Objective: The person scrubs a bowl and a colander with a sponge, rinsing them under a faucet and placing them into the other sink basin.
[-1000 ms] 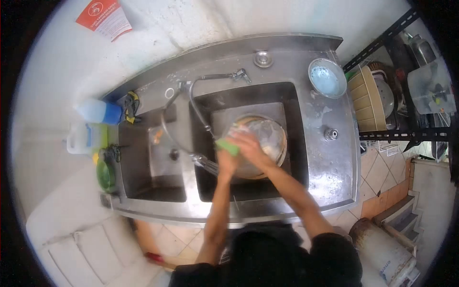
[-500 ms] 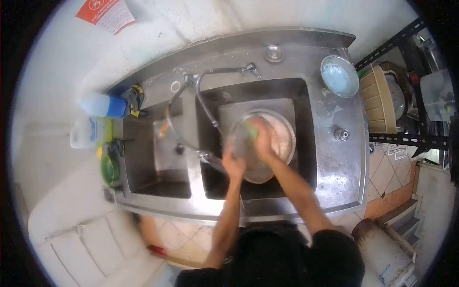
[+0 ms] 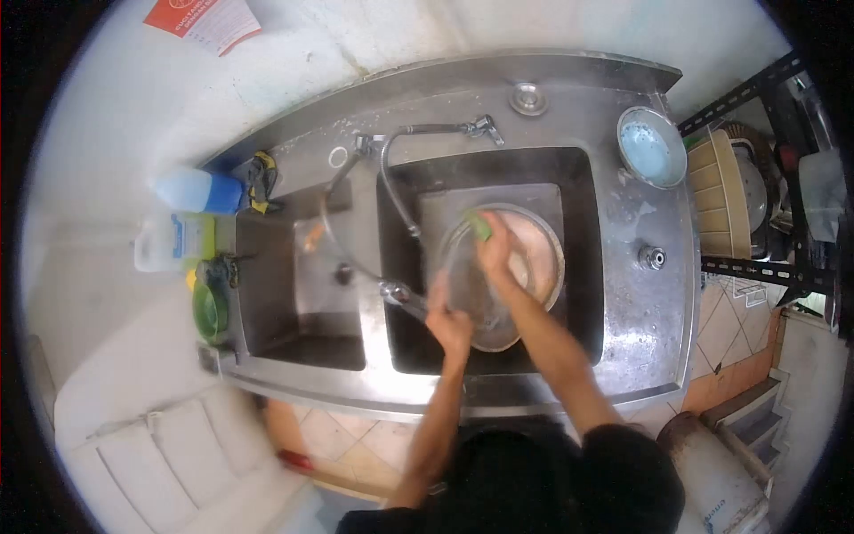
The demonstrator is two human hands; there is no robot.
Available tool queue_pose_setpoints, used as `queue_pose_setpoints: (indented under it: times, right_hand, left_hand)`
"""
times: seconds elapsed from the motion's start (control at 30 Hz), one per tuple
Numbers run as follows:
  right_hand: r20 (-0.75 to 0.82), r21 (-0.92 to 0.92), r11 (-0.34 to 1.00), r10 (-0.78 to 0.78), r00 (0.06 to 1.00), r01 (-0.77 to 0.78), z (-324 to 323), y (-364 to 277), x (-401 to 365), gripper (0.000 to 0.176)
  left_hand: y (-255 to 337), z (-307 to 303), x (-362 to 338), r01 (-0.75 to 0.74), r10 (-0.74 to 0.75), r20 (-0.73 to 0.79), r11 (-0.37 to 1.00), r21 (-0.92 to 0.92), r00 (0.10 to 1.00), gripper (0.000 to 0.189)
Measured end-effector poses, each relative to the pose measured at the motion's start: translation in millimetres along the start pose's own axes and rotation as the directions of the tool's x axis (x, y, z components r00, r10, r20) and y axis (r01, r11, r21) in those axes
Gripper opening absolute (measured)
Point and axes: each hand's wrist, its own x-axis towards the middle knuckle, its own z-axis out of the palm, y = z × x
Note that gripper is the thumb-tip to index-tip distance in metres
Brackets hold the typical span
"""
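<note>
Over the right sink basin, my left hand (image 3: 450, 326) is closed on the near-left edge of a round, greyish, see-through-looking dish (image 3: 463, 274). This dish is tilted and smeared by motion. My right hand (image 3: 495, 251) is closed round a green sponge (image 3: 479, 225), which is against the dish's upper right side. Below both hands, a wide round metal bowl (image 3: 555, 245) with pale, cloudy water rests in the sink basin (image 3: 583, 311). My hands and the dish cover its left part.
A tap hose (image 3: 398, 187) curves over the sinks, its spray head (image 3: 393, 293) left of my hands. A bowl of bluish suds (image 3: 648, 149) stands on the right counter. Bottles (image 3: 209, 191) and a green bowl (image 3: 210, 311) line the left edge. A rack (image 3: 756, 264) stands at right.
My view has shifted slightly, moving the whole scene right and down. The sponge and right hand have shifted a little on the dish; both hands keep their hold.
</note>
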Motion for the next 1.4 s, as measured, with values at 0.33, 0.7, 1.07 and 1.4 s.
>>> queue_pose_setpoints:
  times: [0.33,0.7,1.07,1.4]
  right_hand:
    - [0.021,-0.035,0.985,0.167,0.986,-0.167,-23,12,-5,0.041]
    - [0.407,0.206,0.966,-0.230,0.884,0.157,-4,-66,-13,0.034]
    - [0.244,-0.007,0.993,0.113,0.963,-0.115,-27,-16,-31,0.027]
    - [0.238,0.070,0.963,0.237,0.942,-0.260,-31,-33,-34,0.027]
  left_hand:
    - [13,-14,-28,0.140,-0.149,-0.068,0.982,-0.124,0.986,0.060]
    - [-34,-44,56,0.044,-0.067,0.363,0.996,0.073,0.929,0.053]
    - [-49,-22,18,0.150,-0.148,0.174,0.989,0.002,0.974,0.047]
    - [-48,-19,8,0.173,-0.173,0.001,0.985,0.012,0.985,0.045]
